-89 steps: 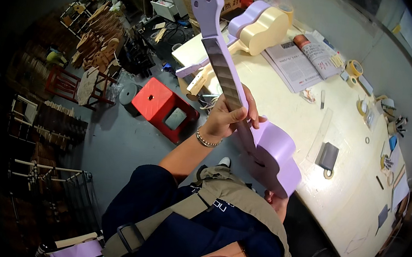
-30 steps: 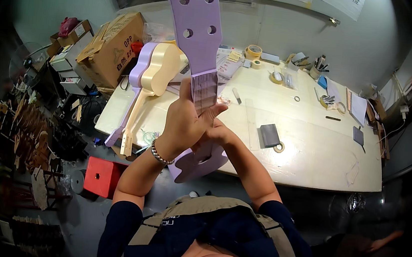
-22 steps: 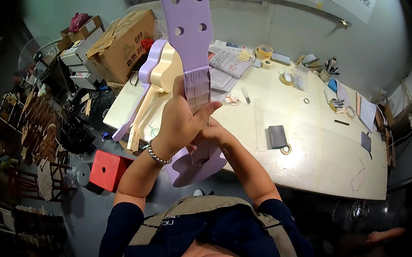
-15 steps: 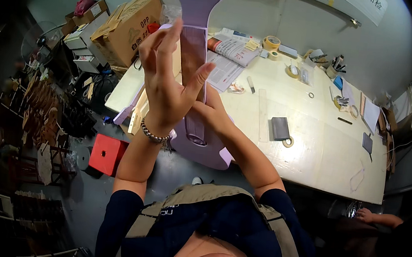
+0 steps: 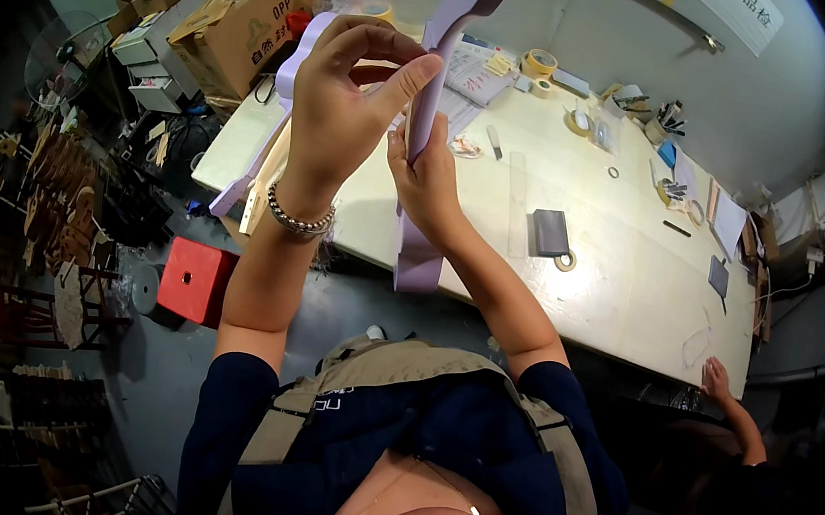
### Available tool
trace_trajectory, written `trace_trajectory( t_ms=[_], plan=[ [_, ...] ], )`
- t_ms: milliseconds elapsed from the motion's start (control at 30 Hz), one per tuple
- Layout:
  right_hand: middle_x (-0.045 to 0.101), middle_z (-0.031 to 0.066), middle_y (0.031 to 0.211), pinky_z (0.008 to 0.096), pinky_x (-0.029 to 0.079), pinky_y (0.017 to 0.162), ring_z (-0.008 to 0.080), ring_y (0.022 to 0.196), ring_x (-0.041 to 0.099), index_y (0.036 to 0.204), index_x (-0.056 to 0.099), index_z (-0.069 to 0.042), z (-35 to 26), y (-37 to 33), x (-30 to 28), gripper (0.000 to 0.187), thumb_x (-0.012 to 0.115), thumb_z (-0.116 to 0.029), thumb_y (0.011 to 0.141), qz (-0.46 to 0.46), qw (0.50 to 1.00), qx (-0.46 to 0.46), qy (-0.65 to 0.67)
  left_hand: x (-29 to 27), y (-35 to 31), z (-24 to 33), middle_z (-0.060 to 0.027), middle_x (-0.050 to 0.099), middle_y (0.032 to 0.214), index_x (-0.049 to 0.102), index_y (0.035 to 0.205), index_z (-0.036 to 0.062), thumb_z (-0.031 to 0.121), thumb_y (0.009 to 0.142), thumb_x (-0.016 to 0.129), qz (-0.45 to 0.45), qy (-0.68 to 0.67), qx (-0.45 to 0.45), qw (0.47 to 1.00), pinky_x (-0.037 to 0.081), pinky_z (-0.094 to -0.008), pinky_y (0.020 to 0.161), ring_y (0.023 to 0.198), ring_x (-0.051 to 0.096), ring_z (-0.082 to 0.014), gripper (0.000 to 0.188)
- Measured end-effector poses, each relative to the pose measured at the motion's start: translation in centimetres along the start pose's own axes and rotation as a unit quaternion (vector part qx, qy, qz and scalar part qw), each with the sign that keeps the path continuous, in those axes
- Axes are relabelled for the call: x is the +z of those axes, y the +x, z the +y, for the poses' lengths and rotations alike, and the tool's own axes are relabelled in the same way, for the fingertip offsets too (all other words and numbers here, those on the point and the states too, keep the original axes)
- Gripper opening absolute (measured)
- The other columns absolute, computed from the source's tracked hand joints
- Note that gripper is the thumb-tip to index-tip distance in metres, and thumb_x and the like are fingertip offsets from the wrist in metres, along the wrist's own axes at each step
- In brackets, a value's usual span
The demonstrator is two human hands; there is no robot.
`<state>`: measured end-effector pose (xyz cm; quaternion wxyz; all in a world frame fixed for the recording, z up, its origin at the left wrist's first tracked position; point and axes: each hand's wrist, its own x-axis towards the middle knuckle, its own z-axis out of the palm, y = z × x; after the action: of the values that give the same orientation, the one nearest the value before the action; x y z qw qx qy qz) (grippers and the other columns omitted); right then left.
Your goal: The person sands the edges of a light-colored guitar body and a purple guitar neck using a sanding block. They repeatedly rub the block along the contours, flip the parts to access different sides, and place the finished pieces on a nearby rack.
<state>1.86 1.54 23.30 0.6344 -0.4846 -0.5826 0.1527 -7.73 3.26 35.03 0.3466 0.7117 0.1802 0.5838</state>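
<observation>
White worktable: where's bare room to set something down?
The widest patch on the white worktable lies between the grey block, left, and the black stick, right, reaching the front edge. Crowded: the back edge, with tape rolls and a pen cup, and the left end, where a purple ukulele lies behind the left hand.

Lilac ukulele [image 5: 427, 106], held up nearly edge-on, headstock [image 5: 470, 2] uppermost, leaning right

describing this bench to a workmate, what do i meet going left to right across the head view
Red stool → left hand → right hand, gripping the purple ukulele → dark grey block → pen cup → another person's hand.
</observation>
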Motion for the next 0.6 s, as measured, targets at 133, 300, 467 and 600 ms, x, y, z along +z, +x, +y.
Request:
trace_trajectory(
  t_ms=[133,300,467,600],
  plan=[
    [0.056,0.023,0.082,0.0426,0.045,0.065,0.039,0.075,0.058,0.116,0.036,-0.002,0.1,-0.3,0.1,0.038,0.057,-0.008,0.084,0.007,1.0,0.021,-0.009,-1.0,0.4,-0.3,-0.0001,0.057,0.085,0.061,0.086,-0.0004,0.006,0.079,0.069,-0.071,-0.076,-0.116,0.988,0.044,-0.0193,0.068,0.078,0.055,-0.0067,0.013],
    [0.056,0.0228,0.083,0.0422,0.045,0.066,0.0387,0.075,0.059,0.115,0.037,-0.002,0.4,-0.5,0.4,0.038,0.057,-0.008,0.084,0.01,1.0,-0.002,-0.019,-1.4,0.2,-0.5,-0.001,0.054,0.088,0.058,0.087,-0.0006,0.007,0.081,0.067,-0.094,-0.125,-0.094,0.983,0.043,-0.02,0.069,0.078,0.053,-0.007,0.013],
    [0.055,0.0231,0.091,0.0408,0.045,0.069,0.0383,0.081,0.058,0.116,0.036,0.0,0.6,-0.7,0.6,0.041,0.059,-0.013,0.084,0.007,0.999,-0.025,-0.042,-0.5,-1.0,-0.8,-0.0056,0.047,0.103,0.056,0.089,-0.0035,0.003,0.082,0.064,-0.019,-0.031,0.066,0.997,0.048,-0.024,0.074,0.083,0.053,-0.0089,0.012],
    [0.052,0.0236,0.098,0.0402,0.044,0.075,0.0382,0.088,0.055,0.12,0.034,0.002,0.9,-0.7,0.4,0.052,0.049,-0.038,0.09,-0.011,0.997,-0.083,0.004,-0.3,-1.7,-2.0,-0.0083,0.048,0.104,0.057,0.089,-0.0012,0.006,0.081,0.066,0.034,0.113,0.198,0.973,0.048,-0.0259,0.075,0.084,0.055,-0.0131,0.014]
  ],
)
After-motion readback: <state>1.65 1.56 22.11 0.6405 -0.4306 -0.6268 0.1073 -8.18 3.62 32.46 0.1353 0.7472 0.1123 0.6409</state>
